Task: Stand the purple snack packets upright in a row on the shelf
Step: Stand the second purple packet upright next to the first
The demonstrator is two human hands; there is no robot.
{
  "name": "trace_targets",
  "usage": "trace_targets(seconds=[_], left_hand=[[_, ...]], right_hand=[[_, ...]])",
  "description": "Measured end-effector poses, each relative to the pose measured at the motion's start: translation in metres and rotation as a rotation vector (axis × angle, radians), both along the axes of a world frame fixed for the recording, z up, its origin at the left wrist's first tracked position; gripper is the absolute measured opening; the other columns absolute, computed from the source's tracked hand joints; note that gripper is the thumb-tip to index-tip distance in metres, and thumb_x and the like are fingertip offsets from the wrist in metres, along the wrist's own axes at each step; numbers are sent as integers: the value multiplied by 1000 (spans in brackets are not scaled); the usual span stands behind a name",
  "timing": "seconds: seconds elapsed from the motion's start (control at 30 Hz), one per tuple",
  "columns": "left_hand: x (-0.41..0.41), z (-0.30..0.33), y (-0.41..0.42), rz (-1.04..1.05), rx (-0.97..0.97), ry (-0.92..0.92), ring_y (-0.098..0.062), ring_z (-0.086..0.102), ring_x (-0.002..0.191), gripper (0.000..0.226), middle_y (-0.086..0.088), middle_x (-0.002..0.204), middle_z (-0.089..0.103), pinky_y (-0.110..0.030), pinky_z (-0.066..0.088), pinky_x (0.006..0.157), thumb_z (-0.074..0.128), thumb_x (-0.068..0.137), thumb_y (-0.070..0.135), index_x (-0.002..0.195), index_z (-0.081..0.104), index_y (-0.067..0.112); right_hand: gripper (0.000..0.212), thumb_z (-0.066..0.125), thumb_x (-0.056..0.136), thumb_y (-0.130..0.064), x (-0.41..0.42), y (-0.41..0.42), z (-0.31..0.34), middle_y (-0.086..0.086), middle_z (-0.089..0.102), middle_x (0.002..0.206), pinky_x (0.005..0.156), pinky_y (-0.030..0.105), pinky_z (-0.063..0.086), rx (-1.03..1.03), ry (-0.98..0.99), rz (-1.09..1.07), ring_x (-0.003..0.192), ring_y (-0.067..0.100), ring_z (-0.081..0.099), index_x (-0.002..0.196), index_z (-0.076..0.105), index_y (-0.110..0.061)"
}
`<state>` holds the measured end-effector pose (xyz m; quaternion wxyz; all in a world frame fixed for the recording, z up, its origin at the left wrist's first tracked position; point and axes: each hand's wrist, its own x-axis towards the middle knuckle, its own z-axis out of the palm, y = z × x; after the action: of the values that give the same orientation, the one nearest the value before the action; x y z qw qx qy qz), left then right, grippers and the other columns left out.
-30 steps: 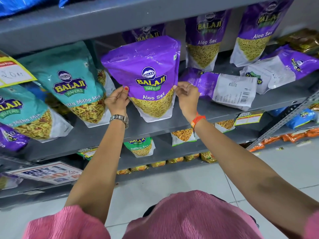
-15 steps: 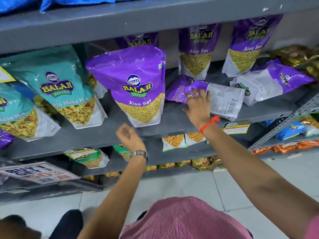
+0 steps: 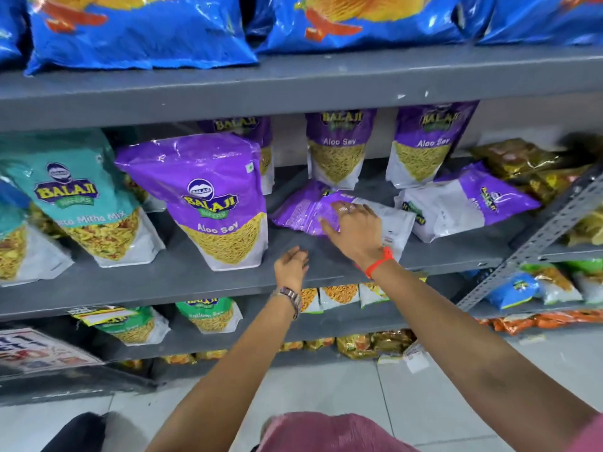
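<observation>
A purple Aloo Sev packet (image 3: 215,200) stands upright at the front of the grey shelf (image 3: 169,275). Two more purple packets (image 3: 339,145) (image 3: 427,141) stand upright at the back, and a third (image 3: 257,132) is half hidden behind the front one. One purple packet (image 3: 303,210) lies flat on its face; my right hand (image 3: 354,226) rests on top of it, fingers spread. Another purple packet (image 3: 470,203) lies flat further right. My left hand (image 3: 290,265) hovers empty over the shelf's front edge, fingers loosely apart.
Teal Mitha Mix packets (image 3: 81,203) stand at the left on the same shelf. Gold packets (image 3: 528,168) are piled at the right. Blue bags (image 3: 140,27) fill the shelf above. Smaller packets sit on lower shelves, beside a slanted metal bracket (image 3: 538,236).
Both hands let go of the upright front packet, which stays standing. My right hand moved right onto the flat packet; my left hand dropped, then rose toward the shelf edge.
</observation>
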<state>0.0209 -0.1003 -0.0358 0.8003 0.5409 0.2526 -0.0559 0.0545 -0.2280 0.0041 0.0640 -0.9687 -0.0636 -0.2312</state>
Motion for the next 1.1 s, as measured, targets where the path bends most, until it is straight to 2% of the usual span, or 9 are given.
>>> trace_targets(seconds=[0.1,0.2,0.27,0.47,0.63,0.73,0.83,0.93,1.1], left_hand=[[16,15,-16,-44,-176,104,-21,49,71,23,-8,76,54,-27,46,73,33,95,10,100,55,4],[27,19,-31,-56,-267,205,-36,47,116,38,-20,115,46,-42,34,106,43,93,14,128,41,0],[31,21,-42,-71,-302,231,-39,41,126,44,-25,124,45,-49,32,107,52,88,16,127,41,-1],[39,21,-64,45,-271,220,-24,57,68,39,-13,81,59,-50,46,78,57,84,8,120,44,-1],[39,26,-63,61,-120,231,-24,56,63,6,-13,71,57,-49,49,79,54,84,-1,89,50,0],[38,26,-64,107,-61,200,-25,57,63,14,-11,69,57,-49,50,73,41,86,-7,89,50,2],[38,27,-61,152,22,169,-29,57,71,19,-10,72,56,-48,49,73,36,87,-6,81,50,6],[36,31,-53,181,109,113,-27,56,70,27,-9,74,56,-50,51,76,40,85,-4,67,51,14],[46,46,-38,152,136,-123,-22,47,71,41,-1,62,58,-40,44,75,40,81,-3,50,53,19]], right_hand=[[23,53,81,-23,28,-32,26,24,69,86,70,42,54,229,121,-102,83,39,65,93,65,-7],[28,48,84,-21,63,-67,39,26,65,108,87,44,51,319,422,-149,101,41,60,103,61,-5],[32,46,90,-17,80,-82,36,27,57,121,97,44,44,324,611,-162,114,41,53,114,57,1],[36,45,92,-13,114,-103,10,23,47,137,109,43,32,303,805,-142,126,37,44,124,48,4],[30,54,89,-19,110,-107,9,23,61,118,92,41,48,576,862,-92,99,31,59,110,60,1],[16,57,85,-15,104,-108,10,22,63,91,69,33,45,671,851,-106,73,24,54,74,63,-5],[30,60,82,-15,95,-109,11,11,53,66,59,28,40,787,836,-138,57,19,47,54,51,-15],[32,58,83,-5,78,-109,14,-1,46,42,37,13,31,1026,766,-120,32,9,40,54,50,-15],[22,56,82,-2,53,-108,13,-11,55,32,29,11,31,1320,540,-180,31,-2,47,64,65,-13]])
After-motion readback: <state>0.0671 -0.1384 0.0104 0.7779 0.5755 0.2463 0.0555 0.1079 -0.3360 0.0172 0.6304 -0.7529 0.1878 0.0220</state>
